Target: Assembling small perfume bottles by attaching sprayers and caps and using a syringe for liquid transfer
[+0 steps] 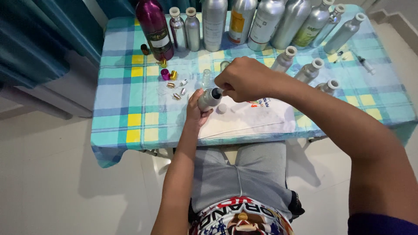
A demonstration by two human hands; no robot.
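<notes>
— Gripping what, at frame centre?
— Left hand (197,114) is wrapping a small silver bottle (209,99), its long axis tilting up-right toward the right hand (244,79).
— And that one?
— It's pinching closed at the bottle's mouth; bigger aluminium bottles (261,24) are standing along the top.

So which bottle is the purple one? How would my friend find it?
Look at the checked tablecloth and the row of bottles along its far edge. At the left end stands the purple bottle. It is glossy magenta with a dark label, while its neighbours are plain silver.
</notes>
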